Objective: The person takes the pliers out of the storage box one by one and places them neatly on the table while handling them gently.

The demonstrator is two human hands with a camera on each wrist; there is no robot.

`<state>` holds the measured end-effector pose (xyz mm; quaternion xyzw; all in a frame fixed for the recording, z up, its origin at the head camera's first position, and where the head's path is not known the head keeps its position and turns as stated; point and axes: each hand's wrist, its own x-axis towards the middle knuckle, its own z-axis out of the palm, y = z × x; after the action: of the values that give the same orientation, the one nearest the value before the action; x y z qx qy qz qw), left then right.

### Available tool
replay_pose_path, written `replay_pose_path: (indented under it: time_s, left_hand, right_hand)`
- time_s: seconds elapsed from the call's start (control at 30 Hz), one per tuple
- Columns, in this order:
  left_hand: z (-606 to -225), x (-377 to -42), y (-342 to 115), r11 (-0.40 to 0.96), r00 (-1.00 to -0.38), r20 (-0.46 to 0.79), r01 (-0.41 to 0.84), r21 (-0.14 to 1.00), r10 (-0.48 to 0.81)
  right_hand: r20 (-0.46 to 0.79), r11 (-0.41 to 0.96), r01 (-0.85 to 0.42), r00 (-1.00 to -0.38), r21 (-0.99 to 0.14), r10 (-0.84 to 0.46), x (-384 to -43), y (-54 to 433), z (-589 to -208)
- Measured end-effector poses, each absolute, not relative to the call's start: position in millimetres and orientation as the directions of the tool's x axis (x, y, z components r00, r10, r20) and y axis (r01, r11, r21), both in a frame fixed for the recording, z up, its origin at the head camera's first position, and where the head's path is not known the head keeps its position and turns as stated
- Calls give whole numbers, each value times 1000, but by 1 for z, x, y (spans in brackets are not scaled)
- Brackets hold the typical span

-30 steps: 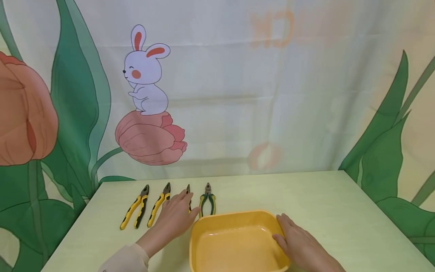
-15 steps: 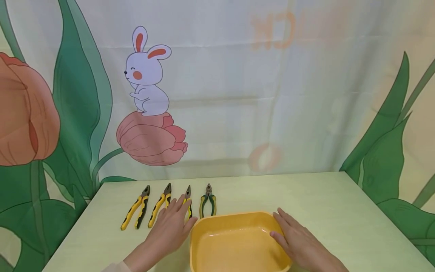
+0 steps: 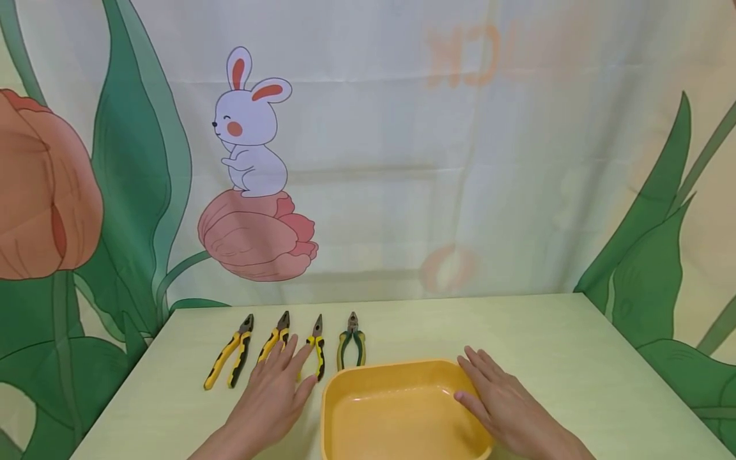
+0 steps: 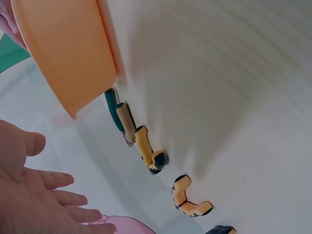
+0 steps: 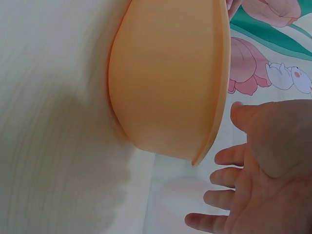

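Note:
My left hand (image 3: 269, 397) is spread flat with straight fingers, just left of a yellow plastic basin (image 3: 397, 375). Its fingertips overlap the yellow-and-black pliers (image 3: 283, 327) and the needle-nose pliers (image 3: 320, 361) in the head view. From the left wrist view, the palm (image 4: 29, 200) holds nothing and is raised above the table. Over the basin's right rim, my right hand (image 3: 508, 402) extends with loose straight fingers. A gap shows between that hand (image 5: 273, 170) and the basin wall (image 5: 165, 78) in the right wrist view.
Another yellow-and-black pair of pliers (image 3: 220, 367) lies at the row's left end, and green-handled pliers (image 3: 360, 348) lie at its right end behind the basin. All rest on the pale table (image 3: 552, 345). A printed curtain (image 3: 374, 160) hangs at the table's back edge.
My left hand has drawn back toward me and leftward, uncovering the needle-nose pliers and overlapping the second pair's handles. My right hand has shifted slightly forward and left. The basin and pliers stay put.

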<state>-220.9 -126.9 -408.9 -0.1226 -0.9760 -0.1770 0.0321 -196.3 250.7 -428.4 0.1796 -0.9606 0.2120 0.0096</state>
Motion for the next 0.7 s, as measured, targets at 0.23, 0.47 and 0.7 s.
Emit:
replay_pose_path:
  time_s: [0.23,0.47,0.7]
  left_hand:
    - [-414,-220,-136,928,-978,72,210,309,197]
    - [-417,-218,-151,929,-979,55,204,307,197]
    - [-416,-218,-164,934,-978,51,207,292,201]
  right_hand:
    - [150,861,-375,-927,-344,-343,-199,253,-429]
    - [244,861,-416,-903,-294,-353,-201,257,-429]
    - [268,867,-415,-900,-276,-345,-202,264,-430]
